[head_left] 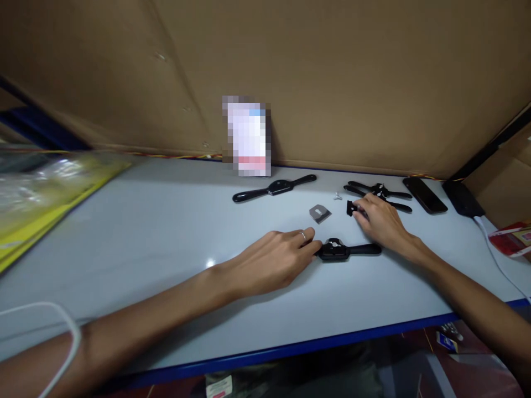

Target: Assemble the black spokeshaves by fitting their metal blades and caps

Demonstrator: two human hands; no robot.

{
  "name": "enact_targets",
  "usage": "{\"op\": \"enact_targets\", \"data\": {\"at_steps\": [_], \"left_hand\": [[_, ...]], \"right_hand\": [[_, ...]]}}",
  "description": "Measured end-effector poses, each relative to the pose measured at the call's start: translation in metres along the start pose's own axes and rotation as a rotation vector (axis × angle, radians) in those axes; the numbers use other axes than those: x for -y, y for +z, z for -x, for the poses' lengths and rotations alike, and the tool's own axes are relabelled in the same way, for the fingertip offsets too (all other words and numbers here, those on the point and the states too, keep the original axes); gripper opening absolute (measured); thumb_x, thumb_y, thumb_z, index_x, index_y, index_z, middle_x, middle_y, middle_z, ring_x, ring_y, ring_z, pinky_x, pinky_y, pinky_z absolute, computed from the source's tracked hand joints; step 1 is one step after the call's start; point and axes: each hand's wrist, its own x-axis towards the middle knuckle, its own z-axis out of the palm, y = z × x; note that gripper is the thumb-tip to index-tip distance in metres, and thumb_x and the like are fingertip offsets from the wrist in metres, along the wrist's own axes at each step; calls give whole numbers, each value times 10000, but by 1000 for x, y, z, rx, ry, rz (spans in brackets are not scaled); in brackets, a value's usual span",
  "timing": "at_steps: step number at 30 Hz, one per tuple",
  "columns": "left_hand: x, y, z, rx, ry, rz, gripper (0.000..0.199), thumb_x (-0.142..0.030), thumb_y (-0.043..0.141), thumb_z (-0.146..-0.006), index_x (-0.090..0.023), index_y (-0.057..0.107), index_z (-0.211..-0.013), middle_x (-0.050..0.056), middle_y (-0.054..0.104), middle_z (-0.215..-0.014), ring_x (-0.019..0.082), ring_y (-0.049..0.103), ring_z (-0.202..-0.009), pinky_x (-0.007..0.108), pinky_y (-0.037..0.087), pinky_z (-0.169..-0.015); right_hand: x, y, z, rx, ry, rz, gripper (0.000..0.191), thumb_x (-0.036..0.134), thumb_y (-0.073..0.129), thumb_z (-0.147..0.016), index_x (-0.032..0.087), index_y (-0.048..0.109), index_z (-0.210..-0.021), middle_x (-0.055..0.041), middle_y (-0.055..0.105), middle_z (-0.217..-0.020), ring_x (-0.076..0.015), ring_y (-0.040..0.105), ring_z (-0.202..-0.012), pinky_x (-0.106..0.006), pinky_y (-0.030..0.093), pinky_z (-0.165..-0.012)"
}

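Note:
My left hand (pixel 286 255), with a ring on one finger, is closed on the left handle of a black two-handled tool (pixel 335 251) lying on the table. The tool's right handle points toward my other arm. My right hand (pixel 377 218) pinches a small black part (pixel 352 208) just above the tabletop. A flat grey metal blade (pixel 319 213) with a slot lies between the hands, behind the tool. Behind it is a small silver wing-shaped screw (pixel 337 196). Further back lies another black two-handled piece (pixel 281 187).
More black handled tools (pixel 392 193) lie behind my right hand, beside a dark phone (pixel 425 194) and a black device (pixel 462 199) with a white cable. Clear plastic and yellow packaging (pixel 53 199) covers the left side. A blurred upright screen (pixel 249 138) leans on the cardboard wall.

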Motion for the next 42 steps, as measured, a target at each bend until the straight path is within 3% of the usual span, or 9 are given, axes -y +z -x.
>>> {"op": "enact_targets", "data": {"at_steps": [6, 10, 14, 16, 23, 28, 32, 37, 42], "left_hand": [[0, 0, 0, 14, -8, -19, 292, -138, 354, -992, -152, 571, -1187, 54, 594, -935, 131, 547, -617, 271, 362, -489], [1, 1, 1, -6, -3, -14, 321, -133, 341, -989, -145, 576, -1208, 74, 594, -965, 155, 567, -664, 284, 393, -486], [2, 3, 1, -36, -6, -4, 311, -148, 353, -1003, -140, 577, -1218, 76, 597, -961, 151, 558, -681, 269, 407, -490], [2, 4, 1, -49, -7, -7, 283, -193, 377, -1021, -148, 575, -1218, 71, 598, -961, 168, 573, -751, 262, 418, -505], [2, 3, 0, -43, -7, -13, 268, -305, 410, -1043, -175, 583, -1201, 69, 603, -1001, 209, 577, -892, 276, 470, -568], [7, -1, -1, -49, -34, -24, 364, -412, 379, -1049, -159, 601, -1186, 81, 616, -999, 221, 598, -893, 298, 503, -599], [30, -1, -2, -132, -229, -77, 423, -351, 288, -1056, -125, 612, -1208, 123, 639, -1032, 268, 610, -961, 398, 549, -752], [64, 10, 2, -138, -436, -184, 463, -282, 359, -997, -65, 534, -1367, 247, 528, -1357, 384, 533, -1222, 547, 473, -981], [73, 20, 6, -62, -530, -196, 512, -311, 352, -1005, -74, 463, -1446, 271, 429, -1474, 414, 426, -1361, 573, 413, -1063]], "right_hand": [[17, -9, 6, -12, -212, -387, 234, 172, 535, -953, 185, 689, -1129, -79, 718, -1093, -208, 636, -1010, -387, 492, -891], [35, -19, 19, 65, -342, -400, 190, 288, 592, -966, 161, 696, -1062, -81, 705, -993, -202, 627, -942, -368, 502, -841], [47, -22, 28, 208, -450, -264, 378, 400, 691, -898, 161, 652, -1189, -96, 662, -1039, -221, 596, -945, -376, 509, -799], [50, -22, 29, 228, -451, -191, 363, 385, 689, -900, 160, 648, -1183, -97, 645, -1043, -225, 581, -943, -377, 503, -792], [43, -46, 30, 388, -362, -82, 160, 320, 694, -895, 190, 640, -970, -62, 638, -976, -210, 587, -875, -325, 445, -733], [1, -66, 37, 516, -190, 77, 130, 277, 668, -840, 229, 626, -953, -43, 672, -952, -243, 629, -863, -320, 404, -703], [-34, -68, 34, 522, -17, 264, 178, 222, 643, -786, 220, 661, -963, -73, 686, -909, -273, 648, -827, -324, 382, -640], [-40, -62, 19, 463, 15, 258, 146, 251, 621, -841, 214, 691, -963, -75, 698, -873, -265, 657, -810, -319, 397, -622], [-18, -47, 8, 186, 79, 345, 295, 353, 563, -949, 192, 666, -1173, -137, 702, -1083, -310, 670, -900, -357, 454, -647]]}}
